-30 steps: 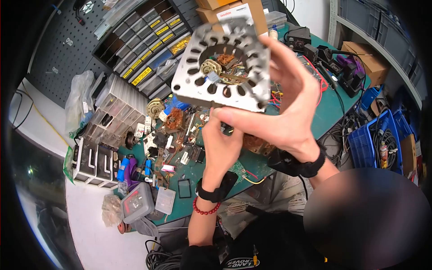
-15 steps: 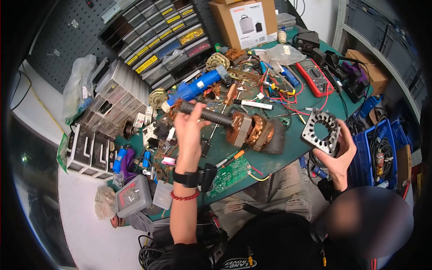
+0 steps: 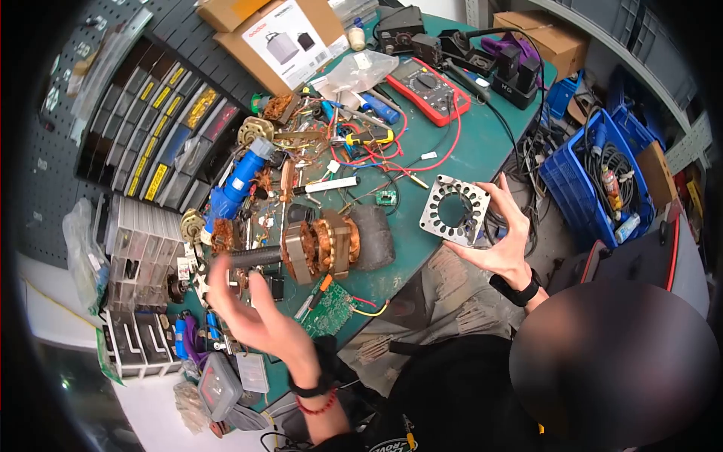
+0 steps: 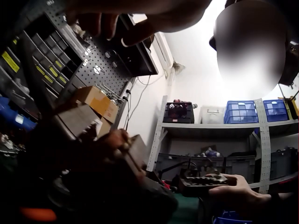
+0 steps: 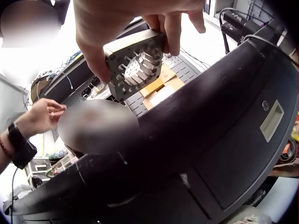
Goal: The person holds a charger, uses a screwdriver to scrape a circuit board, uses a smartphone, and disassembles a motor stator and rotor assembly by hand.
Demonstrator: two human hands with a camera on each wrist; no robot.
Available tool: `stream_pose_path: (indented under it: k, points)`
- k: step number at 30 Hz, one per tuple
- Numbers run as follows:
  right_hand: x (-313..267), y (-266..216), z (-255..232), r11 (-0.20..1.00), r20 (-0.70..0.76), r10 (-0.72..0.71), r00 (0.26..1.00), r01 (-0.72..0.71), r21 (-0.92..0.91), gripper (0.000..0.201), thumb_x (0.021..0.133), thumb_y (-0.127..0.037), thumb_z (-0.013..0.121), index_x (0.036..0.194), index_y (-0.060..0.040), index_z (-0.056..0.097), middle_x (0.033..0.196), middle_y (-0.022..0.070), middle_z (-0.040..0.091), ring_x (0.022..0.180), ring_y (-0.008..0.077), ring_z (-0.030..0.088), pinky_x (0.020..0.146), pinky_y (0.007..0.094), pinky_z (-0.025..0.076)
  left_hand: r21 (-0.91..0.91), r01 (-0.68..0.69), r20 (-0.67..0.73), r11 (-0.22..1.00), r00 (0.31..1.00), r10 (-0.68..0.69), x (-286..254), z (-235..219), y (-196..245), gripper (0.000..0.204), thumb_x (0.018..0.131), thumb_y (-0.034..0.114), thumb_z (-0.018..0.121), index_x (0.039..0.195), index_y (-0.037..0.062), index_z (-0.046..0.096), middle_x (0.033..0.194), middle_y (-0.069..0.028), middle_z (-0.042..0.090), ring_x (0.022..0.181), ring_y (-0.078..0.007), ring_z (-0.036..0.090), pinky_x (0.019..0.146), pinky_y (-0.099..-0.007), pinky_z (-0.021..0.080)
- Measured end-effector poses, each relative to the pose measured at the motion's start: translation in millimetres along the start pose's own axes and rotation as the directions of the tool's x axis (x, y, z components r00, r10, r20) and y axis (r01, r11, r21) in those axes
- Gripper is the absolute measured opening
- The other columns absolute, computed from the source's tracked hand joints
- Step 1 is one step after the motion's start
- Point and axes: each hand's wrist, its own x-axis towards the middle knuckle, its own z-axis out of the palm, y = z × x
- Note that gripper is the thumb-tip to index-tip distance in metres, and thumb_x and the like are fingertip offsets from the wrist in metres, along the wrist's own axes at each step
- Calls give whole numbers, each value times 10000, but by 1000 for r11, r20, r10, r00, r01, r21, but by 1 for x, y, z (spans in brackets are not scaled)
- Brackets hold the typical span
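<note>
A square metal plate [image 3: 454, 211] with a slotted round opening is pinched at its edge by my right hand [image 3: 501, 239], held out past the table's front edge; the right wrist view shows the plate [image 5: 135, 63] between thumb and fingers. My left hand [image 3: 260, 316] is apart from everything, its thumb and fingers spread, near the end of a dark ridged shaft [image 3: 256, 258]. That shaft leads into a motor core with copper windings [image 3: 322, 242], lying on the green table beside a dark cylinder [image 3: 373, 237].
A green circuit board [image 3: 329, 309] lies by the front edge. Behind are a blue cylinder [image 3: 239, 181], a marker [image 3: 331, 184], loose parts and a red multimeter [image 3: 431, 92] with leads. Drawer cabinets stand left; a blue crate [image 3: 602, 181] of cables is at the right.
My left hand has let go of the dark shaft and moved down toward the table's near left. The motor core now lies turned. My right hand still grips the plate.
</note>
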Motion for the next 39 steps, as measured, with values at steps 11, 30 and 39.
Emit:
stream_pose_path:
  k: [11,30,39]
  points:
    - [-13,-2,-19,961,45,-243,969,247,-126,664,614,-307,848,1143,27,624,1049,141,693,1042,301,680,1117,619,272,-209,537,745,817,629,-223,-68,97,58,740,840,242,754,1390,-92,389,1343,-265,494,1178,-316,561,984,-417,467]
    - [-18,-1,-31,968,121,-213,970,226,-105,644,633,-346,844,1131,10,644,1021,104,710,1051,267,681,1116,643,253,-161,752,859,640,425,-284,-73,103,39,460,838,100,730,1221,-111,585,1010,-114,666,882,-142,652,848,-293,523]
    - [-22,3,-29,992,106,-120,987,122,-13,710,579,-355,868,1129,31,639,996,131,712,995,298,696,1136,608,243,-225,762,855,607,453,-252,-84,106,29,407,841,51,729,1185,-126,604,1045,-124,647,897,-147,651,824,-279,524]
